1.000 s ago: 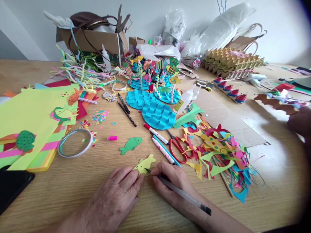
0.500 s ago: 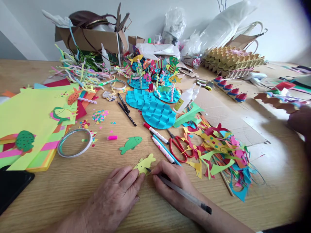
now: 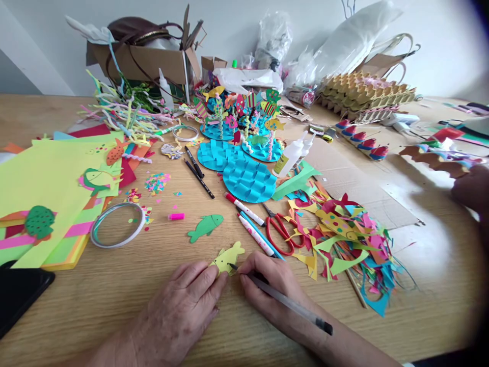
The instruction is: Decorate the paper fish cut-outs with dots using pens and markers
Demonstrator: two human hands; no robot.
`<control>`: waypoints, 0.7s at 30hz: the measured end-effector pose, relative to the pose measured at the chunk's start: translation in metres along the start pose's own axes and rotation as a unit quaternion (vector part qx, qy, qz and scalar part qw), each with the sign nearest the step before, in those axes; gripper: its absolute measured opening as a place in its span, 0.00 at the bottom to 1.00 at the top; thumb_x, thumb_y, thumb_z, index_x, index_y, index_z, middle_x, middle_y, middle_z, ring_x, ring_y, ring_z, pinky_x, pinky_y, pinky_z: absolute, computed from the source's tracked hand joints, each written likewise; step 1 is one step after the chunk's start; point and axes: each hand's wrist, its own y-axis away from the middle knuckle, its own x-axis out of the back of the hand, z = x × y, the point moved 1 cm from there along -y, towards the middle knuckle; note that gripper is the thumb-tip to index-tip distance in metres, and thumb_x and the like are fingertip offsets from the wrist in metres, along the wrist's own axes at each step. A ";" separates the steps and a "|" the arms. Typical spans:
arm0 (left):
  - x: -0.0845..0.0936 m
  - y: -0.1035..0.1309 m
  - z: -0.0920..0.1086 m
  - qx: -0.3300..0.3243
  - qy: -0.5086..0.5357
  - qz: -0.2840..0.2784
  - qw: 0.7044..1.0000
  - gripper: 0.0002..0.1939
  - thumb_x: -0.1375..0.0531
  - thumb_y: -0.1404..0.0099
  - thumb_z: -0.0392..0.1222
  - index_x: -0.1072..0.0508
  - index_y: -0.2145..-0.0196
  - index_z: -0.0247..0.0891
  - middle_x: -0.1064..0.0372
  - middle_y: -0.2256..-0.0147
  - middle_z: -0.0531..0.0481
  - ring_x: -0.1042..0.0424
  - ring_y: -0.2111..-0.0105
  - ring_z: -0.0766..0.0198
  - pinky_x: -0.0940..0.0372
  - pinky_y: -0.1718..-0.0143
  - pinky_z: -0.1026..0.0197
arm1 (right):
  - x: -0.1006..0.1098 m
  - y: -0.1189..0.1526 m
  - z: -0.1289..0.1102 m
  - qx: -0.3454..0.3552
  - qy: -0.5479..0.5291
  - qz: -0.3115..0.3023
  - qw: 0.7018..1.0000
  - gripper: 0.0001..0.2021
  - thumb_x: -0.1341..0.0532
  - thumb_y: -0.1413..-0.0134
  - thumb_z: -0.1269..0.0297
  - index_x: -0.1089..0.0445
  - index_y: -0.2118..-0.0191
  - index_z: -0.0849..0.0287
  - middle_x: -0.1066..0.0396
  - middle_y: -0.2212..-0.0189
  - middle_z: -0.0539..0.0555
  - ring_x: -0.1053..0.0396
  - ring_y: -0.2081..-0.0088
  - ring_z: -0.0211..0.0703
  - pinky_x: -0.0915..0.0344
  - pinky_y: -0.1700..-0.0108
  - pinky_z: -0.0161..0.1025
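Note:
A small yellow paper fish point(image 3: 228, 256) lies on the table with a few dark marks on it. The fingers of my left hand point(image 3: 187, 300) pin its lower left edge to the wood, partly covering it. My right hand point(image 3: 273, 295) is closed around a black gel pen point(image 3: 292, 304) with a clear barrel, its tip at the fish's body. Just beyond lies a green paper fish point(image 3: 206, 227). Red-handled scissors point(image 3: 284, 233), several markers point(image 3: 256, 235) and a pink marker cap point(image 3: 176, 217) are close to my hands.
Colored paper sheets point(image 3: 57, 178) and a tape roll point(image 3: 117, 225) are on the left. Paper scraps point(image 3: 347, 239) heap up on the right, near glue bottles point(image 3: 289, 159). Woven blue paper discs point(image 3: 249, 181) sit mid-table. Another person's hand point(image 3: 471, 188) touches an egg-carton piece point(image 3: 435, 160) at far right.

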 end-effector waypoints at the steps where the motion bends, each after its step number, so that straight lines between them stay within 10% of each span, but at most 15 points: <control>1: 0.000 0.000 0.000 0.000 0.000 0.000 1.000 0.17 0.54 0.29 0.30 0.33 0.47 0.33 0.29 0.59 0.46 0.32 0.56 0.57 0.34 0.55 0.56 | 0.000 0.000 0.000 0.002 -0.002 -0.001 1.000 0.05 0.47 0.48 0.74 0.39 0.70 0.56 0.35 0.79 0.46 0.38 0.79 0.35 0.43 0.77 0.30; 21: -0.003 0.003 0.000 0.006 0.005 -0.024 1.000 0.20 0.54 0.31 0.28 0.36 0.44 0.34 0.30 0.58 0.46 0.32 0.56 0.57 0.34 0.56 0.55 | -0.001 -0.003 -0.002 0.001 -0.048 -0.015 0.999 0.03 0.46 0.46 0.71 0.38 0.68 0.56 0.33 0.78 0.47 0.36 0.78 0.35 0.42 0.75 0.29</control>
